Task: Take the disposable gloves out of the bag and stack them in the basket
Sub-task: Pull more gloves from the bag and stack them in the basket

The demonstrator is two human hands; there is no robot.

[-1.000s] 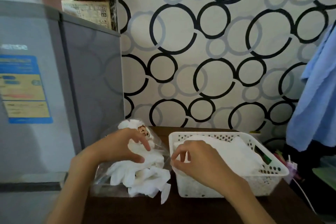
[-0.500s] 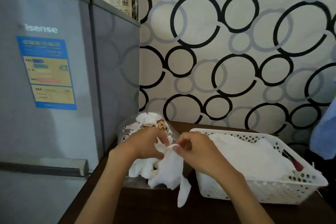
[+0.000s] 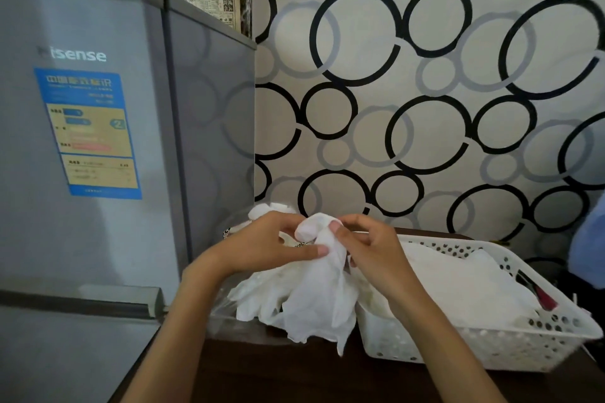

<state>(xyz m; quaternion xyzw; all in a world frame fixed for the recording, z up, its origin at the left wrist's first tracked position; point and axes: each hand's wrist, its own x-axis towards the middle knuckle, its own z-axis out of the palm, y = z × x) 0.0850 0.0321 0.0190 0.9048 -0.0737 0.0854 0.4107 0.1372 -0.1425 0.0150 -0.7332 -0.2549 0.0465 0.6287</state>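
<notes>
Both hands are raised over the dark tabletop (image 3: 294, 376), meeting at the top of one white glove (image 3: 322, 291). Left hand (image 3: 262, 247) has thumb and curled fingers closed on the glove's upper left edge; right hand (image 3: 370, 252) pinches the upper right edge between thumb and forefinger. The two grips sit close together at what looks like the cuff end, though I cannot tell that for sure.

Glove hangs free below the hands, just above the clear bag (image 3: 226, 311) and just left of the white basket (image 3: 491, 350). More gloves lie heaped in the bag mouth; a pale stack already fills much of the basket.

Handling, as a judgement: very light, thin, limp film, no stiffness of its own. Likely clingy and prone to crumpling or sticking to its neighbours, so it may drag a second glove along. Tears easily if tugged hard. Best held at the top edge with two spread pinches, so it drapes flat.

Orientation: long axis near vertical, held end up, loose end pointing down toward the tabletop, tapering to a dangling tip. Lower part folded and creased, so finger shapes are not distinct
</notes>
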